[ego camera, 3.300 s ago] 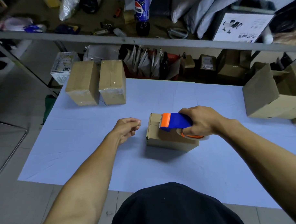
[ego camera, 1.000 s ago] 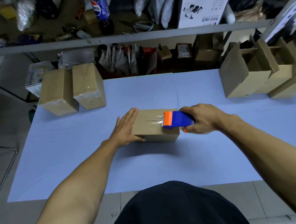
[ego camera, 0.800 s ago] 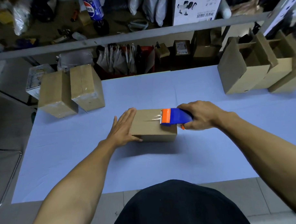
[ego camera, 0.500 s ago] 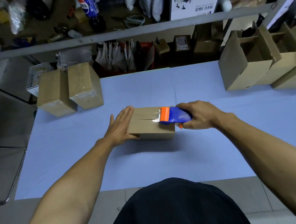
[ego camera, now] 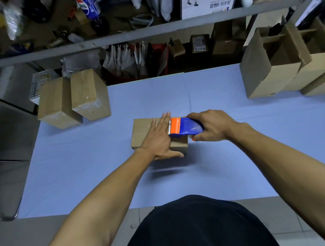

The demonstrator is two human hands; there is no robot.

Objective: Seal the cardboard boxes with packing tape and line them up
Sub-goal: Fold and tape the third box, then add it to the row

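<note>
A small cardboard box (ego camera: 142, 131) lies on the pale blue table (ego camera: 86, 171) in front of me. My left hand (ego camera: 159, 141) lies flat on the box's top with straight fingers, thumb over the near edge. My right hand (ego camera: 210, 125) grips a blue and orange tape dispenser (ego camera: 184, 126), whose orange toothed end sits on the box's right part, right beside my left fingers. Two taped boxes (ego camera: 72, 98) stand side by side at the table's far left corner.
Several open, unsealed cardboard boxes (ego camera: 277, 63) stand at the table's far right. A grey shelf rail (ego camera: 136, 34) crosses behind the table, with a soda bottle (ego camera: 86, 6), bags and small cartons on and under it. A metal chair frame (ego camera: 6, 216) shows at the left edge.
My left hand slid from the box's left end onto its top, up to the dispenser. The dispenser stayed near the box's right end. Earlier the box top was untaped and my left hand was off it.
</note>
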